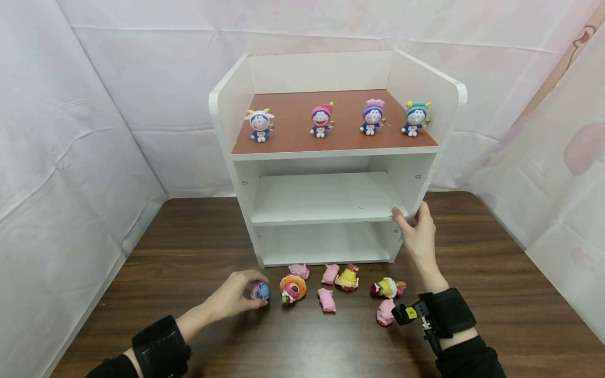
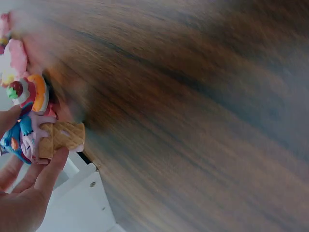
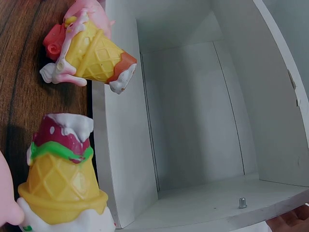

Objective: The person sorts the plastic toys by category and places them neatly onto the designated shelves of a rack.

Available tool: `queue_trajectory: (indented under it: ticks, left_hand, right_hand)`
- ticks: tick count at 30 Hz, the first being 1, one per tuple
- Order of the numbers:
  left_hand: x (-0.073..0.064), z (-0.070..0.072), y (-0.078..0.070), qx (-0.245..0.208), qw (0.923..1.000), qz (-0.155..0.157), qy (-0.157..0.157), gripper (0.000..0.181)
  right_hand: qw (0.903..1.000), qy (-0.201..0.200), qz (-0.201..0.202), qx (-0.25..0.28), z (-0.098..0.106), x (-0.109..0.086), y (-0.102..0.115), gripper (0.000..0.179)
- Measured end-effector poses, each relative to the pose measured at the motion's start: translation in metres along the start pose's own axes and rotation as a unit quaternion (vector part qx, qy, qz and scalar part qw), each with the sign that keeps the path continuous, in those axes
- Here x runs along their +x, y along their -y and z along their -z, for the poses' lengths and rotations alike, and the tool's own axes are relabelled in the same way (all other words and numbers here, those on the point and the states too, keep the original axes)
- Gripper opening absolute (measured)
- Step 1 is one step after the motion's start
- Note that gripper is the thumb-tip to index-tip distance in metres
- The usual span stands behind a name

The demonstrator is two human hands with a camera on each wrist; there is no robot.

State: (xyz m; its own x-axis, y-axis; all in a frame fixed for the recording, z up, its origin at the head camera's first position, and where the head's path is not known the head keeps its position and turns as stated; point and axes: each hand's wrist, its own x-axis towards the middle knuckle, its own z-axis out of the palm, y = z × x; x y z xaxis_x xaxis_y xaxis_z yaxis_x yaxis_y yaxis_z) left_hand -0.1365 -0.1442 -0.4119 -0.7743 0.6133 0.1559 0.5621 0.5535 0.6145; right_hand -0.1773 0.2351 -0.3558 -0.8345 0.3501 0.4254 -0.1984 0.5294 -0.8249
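Observation:
My left hand [image 1: 232, 295] pinches a toy ice cream cone [image 2: 62, 136] between thumb and fingers, with a tan waffle base and blue and lilac icing. It is at the table's front left, beside an orange-rimmed toy figure [image 1: 292, 289]. My right hand [image 1: 418, 236] grips the right side panel of a white shelf unit [image 1: 326, 199], thumb at the front edge and fingers on the outside. In the right wrist view only a little of that hand shows, at the lower right corner. The unit's two lower compartments show bare white boards.
Four Doraemon-like figurines, one of them pink-hatted [image 1: 321, 121], stand in a row on the brown top shelf [image 1: 293, 105]. Before the unit lie several pink pigs [image 1: 326, 300], a yellow cone toy [image 1: 347, 278] and another yellow cone toy [image 1: 387, 287]. White cloth [image 1: 85, 131] surrounds the wooden table [image 1: 510, 294].

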Motion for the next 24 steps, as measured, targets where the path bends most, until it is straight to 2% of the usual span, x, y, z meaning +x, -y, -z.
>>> queue_trajectory:
  ticks: [5, 9, 12, 16, 21, 24]
  left_hand:
    - [-0.001, 0.003, 0.008, -0.060, 0.9959, 0.062, -0.025, 0.034]
    - [-0.002, 0.006, 0.010, -0.109, 0.9871, 0.112, -0.035, 0.034]
    - [-0.003, 0.007, 0.010, -0.138, 0.9805, 0.134, -0.037, 0.034]
    - [-0.005, 0.008, 0.010, -0.161, 0.9762, 0.142, -0.032, 0.036]
    - [-0.006, 0.009, 0.008, -0.170, 0.9744, 0.145, -0.022, 0.037]
    - [-0.007, 0.011, 0.008, -0.169, 0.9763, 0.135, -0.011, 0.038]
  right_hand:
    - [1.0000, -0.004, 0.000, -0.005, 0.000, 0.000, 0.000, 0.038]
    - [0.9999, -0.007, 0.001, -0.009, -0.001, 0.000, 0.000, 0.037]
    - [0.9999, -0.008, 0.002, -0.011, -0.001, 0.000, 0.000, 0.037]
    - [0.9999, -0.007, 0.002, -0.009, 0.000, 0.000, 0.000, 0.038]
    - [1.0000, -0.004, 0.002, -0.004, 0.000, 0.000, 0.000, 0.039]
    - [1.0000, -0.002, 0.003, -0.003, 0.000, 0.000, 0.000, 0.039]
